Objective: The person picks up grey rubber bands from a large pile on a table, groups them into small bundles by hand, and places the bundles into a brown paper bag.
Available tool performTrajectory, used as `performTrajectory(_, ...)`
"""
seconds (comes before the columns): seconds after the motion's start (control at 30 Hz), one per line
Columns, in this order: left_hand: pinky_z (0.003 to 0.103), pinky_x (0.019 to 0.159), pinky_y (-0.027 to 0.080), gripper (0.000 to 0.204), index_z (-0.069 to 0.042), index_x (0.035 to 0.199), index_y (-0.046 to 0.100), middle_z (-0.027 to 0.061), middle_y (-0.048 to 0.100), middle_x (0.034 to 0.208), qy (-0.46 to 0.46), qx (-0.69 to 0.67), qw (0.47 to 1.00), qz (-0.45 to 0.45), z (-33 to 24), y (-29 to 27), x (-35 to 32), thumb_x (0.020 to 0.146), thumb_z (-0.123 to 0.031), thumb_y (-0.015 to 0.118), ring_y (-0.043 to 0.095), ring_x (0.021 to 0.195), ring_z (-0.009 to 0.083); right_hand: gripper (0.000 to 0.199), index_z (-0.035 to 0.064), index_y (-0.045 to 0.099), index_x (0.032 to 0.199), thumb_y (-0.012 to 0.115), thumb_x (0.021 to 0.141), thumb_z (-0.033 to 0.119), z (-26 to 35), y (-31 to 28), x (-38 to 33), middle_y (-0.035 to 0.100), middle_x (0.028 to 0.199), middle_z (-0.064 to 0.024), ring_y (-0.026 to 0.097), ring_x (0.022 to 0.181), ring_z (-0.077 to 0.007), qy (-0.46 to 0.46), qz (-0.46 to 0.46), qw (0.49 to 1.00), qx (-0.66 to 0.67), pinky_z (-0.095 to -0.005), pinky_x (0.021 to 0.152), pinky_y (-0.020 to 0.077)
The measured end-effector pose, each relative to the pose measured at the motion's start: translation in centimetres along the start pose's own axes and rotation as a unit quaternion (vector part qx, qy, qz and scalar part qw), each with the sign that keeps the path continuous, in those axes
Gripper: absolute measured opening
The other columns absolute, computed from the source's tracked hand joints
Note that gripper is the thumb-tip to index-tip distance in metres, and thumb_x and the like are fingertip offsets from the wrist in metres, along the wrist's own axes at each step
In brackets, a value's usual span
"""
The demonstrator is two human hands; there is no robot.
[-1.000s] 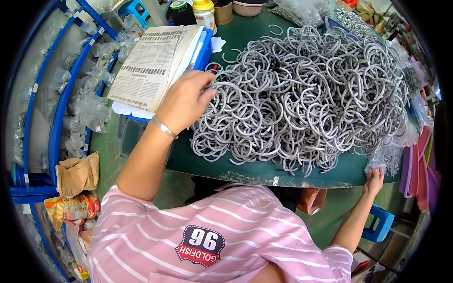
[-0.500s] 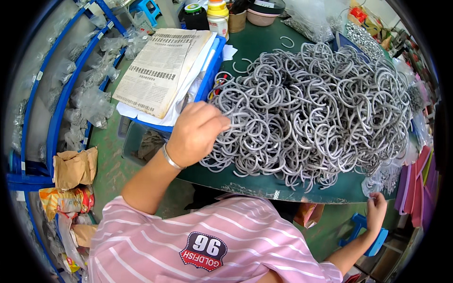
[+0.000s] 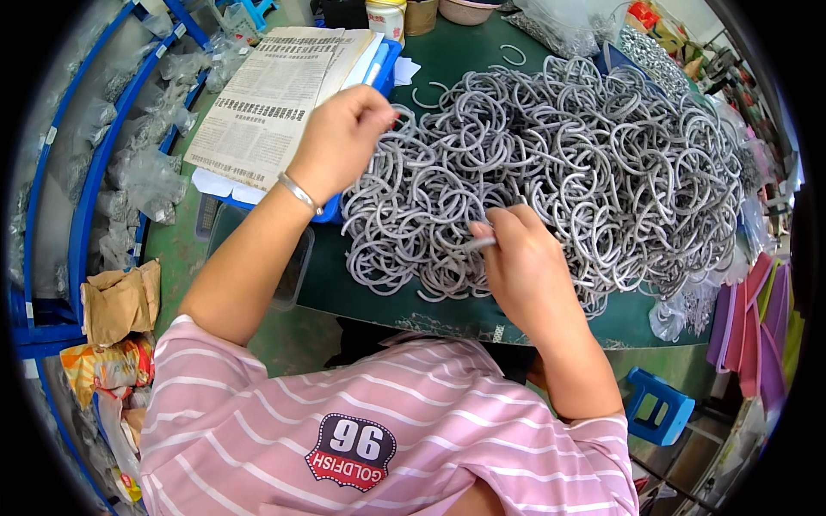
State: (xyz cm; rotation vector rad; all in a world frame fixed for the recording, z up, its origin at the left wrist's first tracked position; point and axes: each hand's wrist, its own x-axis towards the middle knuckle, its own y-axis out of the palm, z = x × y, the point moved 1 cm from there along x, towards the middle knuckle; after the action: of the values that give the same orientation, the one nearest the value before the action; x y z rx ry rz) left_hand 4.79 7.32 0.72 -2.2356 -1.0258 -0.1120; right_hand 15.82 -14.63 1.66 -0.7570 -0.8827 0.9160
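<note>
A big heap of silver-grey open rings (image 3: 568, 163) covers the green table (image 3: 361, 284). My left hand (image 3: 340, 138), with a thin bracelet at the wrist, is closed on one ring at the heap's left edge and lifts it. My right hand (image 3: 520, 258) hovers over the heap's near edge, with its fingers pinched on a short grey piece (image 3: 478, 243) that points left. Both forearms come up from my pink striped shirt at the bottom.
A newspaper (image 3: 275, 95) lies on a blue tray (image 3: 383, 64) at the table's left. Jars and a bowl stand at the far edge. Blue racks with plastic bags (image 3: 129, 155) run along the left. A blue stool (image 3: 658, 404) stands at the lower right, and coloured sheets (image 3: 761, 327) lean beside it.
My right hand has come up from below the table edge onto the heap and now pinches a grey piece. My left hand has lifted a ring from the heap's left side.
</note>
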Motion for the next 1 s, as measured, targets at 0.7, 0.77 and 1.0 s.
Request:
performTrajectory(0.7, 0.031, 0.064, 0.043, 0.007, -0.001, 0.085, 0.061, 0.0094, 0.057, 0.078, 0.223, -0.059, 0.968, 0.101, -4.6, -1.0, -4.9, 0.082, -0.003, 0.066, 0.054, 0.070, 0.0229, 0.026, 0.0033, 0.052, 0.068, 0.076, 0.079, 0.007, -1.4, -2.2, -2.8, 0.052, 0.062, -0.0031, 0.048, 0.054, -0.0116, 0.051, -0.091, 0.967, 0.232, -0.0263, 0.049, 0.0367)
performTrajectory(0.77, 0.034, 0.061, 0.042, 0.013, -0.001, 0.084, 0.060, 0.0104, 0.055, 0.078, 0.367, 0.004, 0.926, 0.086, -5.7, 1.3, -5.6, 0.077, -0.007, 0.069, 0.053, 0.071, 0.0280, 0.017, 0.0024, 0.061, 0.079, 0.076, 0.075, 0.006, -0.4, 0.0, -2.6, 0.057, 0.073, -0.0108, 0.055, 0.057, -0.0260, -0.041, -0.061, 0.977, 0.199, -0.0335, 0.052, 0.0453)
performTrajectory(1.0, 0.034, 0.059, 0.041, 0.017, -0.005, 0.084, 0.062, 0.0067, 0.051, 0.078, 0.352, 0.012, 0.931, 0.094, -5.0, 4.5, -6.4, 0.069, -0.008, 0.070, 0.051, 0.069, 0.0254, 0.018, 0.0023, 0.058, 0.083, 0.074, 0.075, 0.002, -0.4, 1.4, -2.6, 0.058, 0.083, -0.0123, 0.058, 0.068, -0.0298, -0.034, -0.045, 0.983, 0.176, -0.0367, 0.060, 0.0488)
